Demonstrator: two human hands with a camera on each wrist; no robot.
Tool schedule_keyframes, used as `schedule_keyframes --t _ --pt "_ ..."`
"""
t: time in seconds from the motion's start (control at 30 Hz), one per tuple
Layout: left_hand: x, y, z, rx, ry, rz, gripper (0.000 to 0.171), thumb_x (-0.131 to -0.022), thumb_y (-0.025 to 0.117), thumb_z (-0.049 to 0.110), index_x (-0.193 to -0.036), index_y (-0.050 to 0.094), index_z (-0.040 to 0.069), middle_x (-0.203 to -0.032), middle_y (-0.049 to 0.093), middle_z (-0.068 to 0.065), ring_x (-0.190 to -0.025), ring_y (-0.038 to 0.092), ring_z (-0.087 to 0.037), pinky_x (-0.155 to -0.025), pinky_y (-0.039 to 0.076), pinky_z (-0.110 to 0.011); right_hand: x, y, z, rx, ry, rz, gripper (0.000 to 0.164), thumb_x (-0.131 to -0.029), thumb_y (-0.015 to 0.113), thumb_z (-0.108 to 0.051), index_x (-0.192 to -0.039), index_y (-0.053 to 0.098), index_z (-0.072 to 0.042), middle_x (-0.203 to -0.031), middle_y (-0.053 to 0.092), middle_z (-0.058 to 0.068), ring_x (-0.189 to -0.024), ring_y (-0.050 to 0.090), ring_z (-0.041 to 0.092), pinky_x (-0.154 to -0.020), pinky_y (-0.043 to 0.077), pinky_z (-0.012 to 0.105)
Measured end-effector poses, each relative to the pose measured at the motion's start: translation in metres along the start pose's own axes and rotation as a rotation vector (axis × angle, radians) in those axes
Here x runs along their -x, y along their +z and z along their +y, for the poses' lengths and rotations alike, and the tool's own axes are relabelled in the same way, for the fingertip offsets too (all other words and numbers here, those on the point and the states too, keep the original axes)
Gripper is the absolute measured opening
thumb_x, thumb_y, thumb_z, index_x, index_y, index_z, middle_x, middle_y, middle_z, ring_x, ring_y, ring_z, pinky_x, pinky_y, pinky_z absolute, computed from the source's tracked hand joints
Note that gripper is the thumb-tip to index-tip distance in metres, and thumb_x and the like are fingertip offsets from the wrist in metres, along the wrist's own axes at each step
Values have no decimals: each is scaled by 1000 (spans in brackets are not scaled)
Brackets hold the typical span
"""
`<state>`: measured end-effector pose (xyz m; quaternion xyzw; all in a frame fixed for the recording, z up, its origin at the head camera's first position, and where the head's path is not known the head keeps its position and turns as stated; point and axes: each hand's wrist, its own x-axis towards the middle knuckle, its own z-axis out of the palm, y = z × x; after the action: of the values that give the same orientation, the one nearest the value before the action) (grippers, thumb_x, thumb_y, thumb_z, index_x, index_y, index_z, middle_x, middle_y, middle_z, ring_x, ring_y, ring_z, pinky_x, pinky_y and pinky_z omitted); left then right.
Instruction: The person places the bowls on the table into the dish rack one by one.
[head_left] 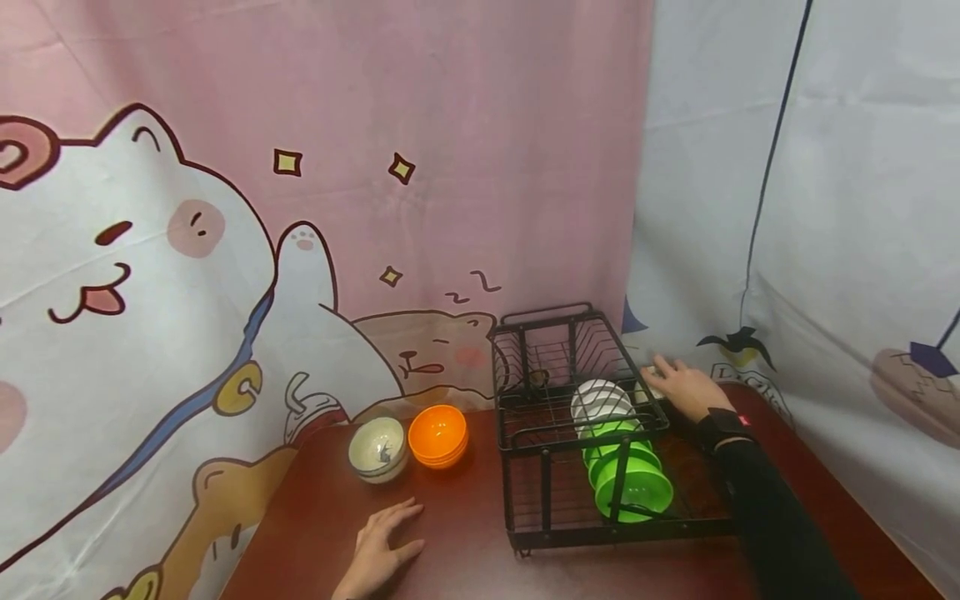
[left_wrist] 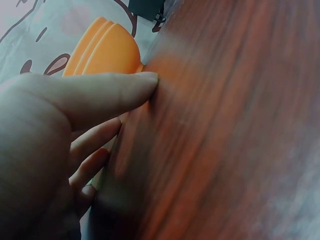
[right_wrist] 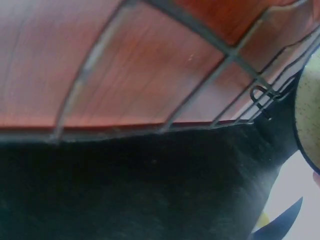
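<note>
At the back right of the black dish rack (head_left: 585,536), my right hand (head_left: 684,389) holds a cream bowl (head_left: 646,392) by its edge. The right wrist view catches part of that speckled cream bowl (right_wrist: 309,110) with its dark rim, and a bit of fingertip below it. My left hand (head_left: 377,543) rests on the table with its fingers loosely extended, in front of the bowl stacks. Nearest to it are the orange bowls (head_left: 438,435), stacked together, and a stack of cream bowls (head_left: 377,446) with a dark pattern inside.
Green bowls (head_left: 636,490) stand tilted in a row on the rack's lower level, with white bowls (head_left: 597,395) behind them. The rack's wire upper level overhangs part of this row. Printed cloth (head_left: 525,167) hangs behind the reddish-brown table (head_left: 457,533).
</note>
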<state>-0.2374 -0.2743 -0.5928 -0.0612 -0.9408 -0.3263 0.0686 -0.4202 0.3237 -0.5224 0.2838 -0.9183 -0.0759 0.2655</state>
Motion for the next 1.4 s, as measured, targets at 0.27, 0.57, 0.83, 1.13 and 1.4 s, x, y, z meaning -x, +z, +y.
schedule_keyframes --t 0.27,0.57,0.83,1.13,1.4 --pt "0 1 -2 -29 -14 -12 50 -82 87 35 -129 72 30 -146 64 2 -134 52 -31 -105 34 -56 3 5 5 24 -52 -15 82 -68 83 20 -140 62 -13 -138 59 26 -104 69 45 -62 59 44" --pt "0 2 -3 -12 -10 0 50 -82 86 32 -130 72 28 -147 63 2 -136 50 -31 -107 31 -57 -1 0 7 -141 23 -129 77 -71 80 20 -139 63 -11 -139 55 27 -107 67 48 -74 60 54" --pt "3 4 -2 -31 -14 -24 50 -82 86 35 -129 71 29 -147 64 1 -135 51 -33 -106 34 -59 2 1 1 -248 231 -89 57 -82 68 20 -134 64 -4 -130 58 27 -95 69 44 -79 58 58" --pt "3 4 -3 -44 36 24 50 -80 87 32 -127 73 26 -143 66 0 -128 54 -30 -99 36 -51 -5 -4 -10 -331 397 -56 58 -76 72 12 -132 63 -1 -112 59 23 -84 63 38 -72 54 56" --pt "0 1 -3 -24 -31 -49 51 -82 86 36 -130 70 32 -148 62 2 -136 49 -32 -107 33 -60 -8 -4 -9 -399 472 -121 62 -76 67 12 -136 59 -1 -113 57 25 -86 60 37 -75 53 56"
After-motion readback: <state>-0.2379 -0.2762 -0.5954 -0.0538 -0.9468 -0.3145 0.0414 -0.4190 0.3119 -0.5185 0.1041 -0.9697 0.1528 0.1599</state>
